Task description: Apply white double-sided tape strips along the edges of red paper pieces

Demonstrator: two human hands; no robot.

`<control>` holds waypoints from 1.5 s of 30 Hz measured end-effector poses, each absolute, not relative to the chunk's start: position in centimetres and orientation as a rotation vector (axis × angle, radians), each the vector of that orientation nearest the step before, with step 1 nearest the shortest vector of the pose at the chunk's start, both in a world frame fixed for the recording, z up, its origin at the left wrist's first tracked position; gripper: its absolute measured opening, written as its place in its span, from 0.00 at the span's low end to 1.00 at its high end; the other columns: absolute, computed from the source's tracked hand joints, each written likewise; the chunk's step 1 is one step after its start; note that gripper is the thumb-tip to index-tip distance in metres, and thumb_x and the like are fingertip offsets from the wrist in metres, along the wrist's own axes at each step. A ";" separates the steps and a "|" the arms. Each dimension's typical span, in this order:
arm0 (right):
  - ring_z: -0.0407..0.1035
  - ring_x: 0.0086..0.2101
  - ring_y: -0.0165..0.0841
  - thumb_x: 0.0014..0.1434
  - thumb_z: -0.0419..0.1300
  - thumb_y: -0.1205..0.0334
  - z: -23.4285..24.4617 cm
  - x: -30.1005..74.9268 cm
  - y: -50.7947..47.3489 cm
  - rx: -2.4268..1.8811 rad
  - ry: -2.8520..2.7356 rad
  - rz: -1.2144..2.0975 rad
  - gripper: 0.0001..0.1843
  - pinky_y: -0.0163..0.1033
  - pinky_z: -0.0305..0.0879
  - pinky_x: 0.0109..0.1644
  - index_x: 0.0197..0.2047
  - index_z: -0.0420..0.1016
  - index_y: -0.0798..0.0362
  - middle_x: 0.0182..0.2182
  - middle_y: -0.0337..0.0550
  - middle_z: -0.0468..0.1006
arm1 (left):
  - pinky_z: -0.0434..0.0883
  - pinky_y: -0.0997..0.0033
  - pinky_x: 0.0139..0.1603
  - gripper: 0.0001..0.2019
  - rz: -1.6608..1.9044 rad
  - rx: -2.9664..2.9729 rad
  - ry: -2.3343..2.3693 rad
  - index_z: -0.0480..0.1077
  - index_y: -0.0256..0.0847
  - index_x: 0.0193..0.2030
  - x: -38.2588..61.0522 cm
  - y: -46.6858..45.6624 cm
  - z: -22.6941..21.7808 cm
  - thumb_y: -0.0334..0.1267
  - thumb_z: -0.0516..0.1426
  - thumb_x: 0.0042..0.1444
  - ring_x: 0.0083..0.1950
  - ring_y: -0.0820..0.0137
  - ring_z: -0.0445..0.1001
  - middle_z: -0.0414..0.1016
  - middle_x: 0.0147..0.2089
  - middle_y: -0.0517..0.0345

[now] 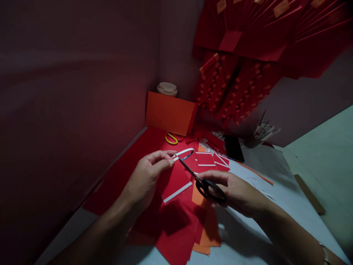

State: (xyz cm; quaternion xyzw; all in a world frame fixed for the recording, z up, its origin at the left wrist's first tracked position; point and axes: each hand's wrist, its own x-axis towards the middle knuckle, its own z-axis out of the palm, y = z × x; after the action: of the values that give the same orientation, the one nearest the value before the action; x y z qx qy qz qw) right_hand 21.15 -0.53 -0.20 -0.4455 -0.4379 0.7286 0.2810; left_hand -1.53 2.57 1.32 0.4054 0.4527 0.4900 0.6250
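Observation:
My left hand pinches a narrow white paper strip that curves to the right above the table. My right hand grips black-handled scissors, fingers through the loops. The blades point up and left, open around the white strip close to my left fingertips. Beneath both hands lie red paper pieces with white edges, overlapping orange sheets.
A red sheet leans on the wall corner, with a capped white jar behind it. Yellow-handled scissors and a black phone lie further back. Folded red paper decorations hang on the wall. The white table surface extends right.

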 end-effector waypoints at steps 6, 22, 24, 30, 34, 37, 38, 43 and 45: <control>0.63 0.25 0.26 0.57 0.63 0.53 -0.2 22.0 0.2 -1.315 -1.480 1.750 0.21 0.30 0.54 0.26 0.51 0.73 0.54 0.27 0.37 0.69 | 0.67 0.65 0.43 0.07 1.223 0.852 1.047 0.68 0.38 0.24 -1.9 2.5 2.3 0.35 0.61 0.47 0.44 0.63 0.73 0.75 0.53 0.55; 0.73 0.39 0.35 0.64 0.54 0.55 -0.7 20.2 -0.8 -1.343 -1.723 1.215 0.15 0.41 0.69 0.44 0.51 0.73 0.51 0.39 0.45 0.78 | 0.64 0.65 0.55 0.07 1.089 1.300 1.130 0.72 0.40 0.25 -0.8 1.8 1.5 0.38 0.62 0.50 0.54 0.60 0.71 0.71 0.51 0.52; 0.73 0.37 0.34 0.62 0.57 0.54 -0.6 19.7 -1.1 -1.309 -1.546 1.370 0.17 0.40 0.70 0.42 0.51 0.72 0.52 0.37 0.43 0.78 | 0.65 0.64 0.55 0.07 1.068 1.315 1.102 0.72 0.40 0.25 -0.5 1.6 1.1 0.38 0.62 0.51 0.54 0.61 0.71 0.70 0.51 0.51; 0.70 0.29 0.31 0.56 0.63 0.55 -0.7 20.1 -0.6 -1.336 -1.497 1.292 0.12 0.37 0.69 0.34 0.39 0.75 0.55 0.31 0.41 0.76 | 0.67 0.65 0.53 0.05 0.998 1.391 1.064 0.75 0.40 0.30 -0.3 1.8 0.6 0.39 0.62 0.52 0.52 0.61 0.73 0.72 0.50 0.50; 0.69 0.27 0.31 0.58 0.60 0.52 -1.4 23.0 2.0 -1.476 -1.510 0.940 0.17 0.36 0.67 0.29 0.44 0.74 0.56 0.28 0.41 0.75 | 0.69 0.67 0.47 0.05 1.070 1.334 1.122 0.75 0.42 0.34 -0.7 1.9 1.3 0.38 0.62 0.51 0.48 0.62 0.75 0.75 0.49 0.53; 0.69 0.28 0.34 0.57 0.59 0.53 -2.7 24.9 4.2 -1.609 -1.573 0.718 0.16 0.39 0.67 0.32 0.41 0.76 0.58 0.29 0.44 0.76 | 0.68 0.69 0.46 0.02 1.133 1.339 1.187 0.75 0.41 0.33 -0.9 1.9 1.7 0.35 0.62 0.51 0.49 0.62 0.74 0.77 0.48 0.53; 0.70 0.31 0.36 0.56 0.60 0.55 -3.0 25.1 4.6 -1.634 -1.583 0.652 0.16 0.41 0.67 0.35 0.42 0.76 0.58 0.32 0.47 0.76 | 0.68 0.69 0.47 0.02 1.143 1.337 1.201 0.74 0.42 0.33 -0.9 1.9 1.7 0.35 0.62 0.51 0.50 0.62 0.74 0.77 0.48 0.53; 0.66 0.37 0.37 0.54 0.62 0.58 -2.2 22.9 2.5 -1.626 -1.675 0.417 0.13 0.42 0.63 0.44 0.42 0.74 0.54 0.39 0.48 0.72 | 0.66 0.70 0.50 0.03 1.188 1.204 1.144 0.73 0.42 0.32 -1.3 2.3 1.1 0.35 0.63 0.50 0.48 0.66 0.73 0.78 0.44 0.57; 0.66 0.30 0.33 0.59 0.59 0.57 -1.6 21.0 0.1 -1.558 -1.963 0.675 0.07 0.37 0.62 0.35 0.36 0.73 0.52 0.31 0.42 0.73 | 0.66 0.70 0.49 0.05 1.216 1.117 1.098 0.73 0.42 0.32 -1.4 2.6 0.9 0.35 0.64 0.49 0.47 0.67 0.73 0.78 0.43 0.58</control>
State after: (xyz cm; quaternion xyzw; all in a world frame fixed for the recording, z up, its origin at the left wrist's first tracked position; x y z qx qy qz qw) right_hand 21.02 0.05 -1.64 -0.5780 -0.7283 0.2504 0.2698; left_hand -1.42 2.60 0.89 0.4713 0.4633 0.5132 0.5476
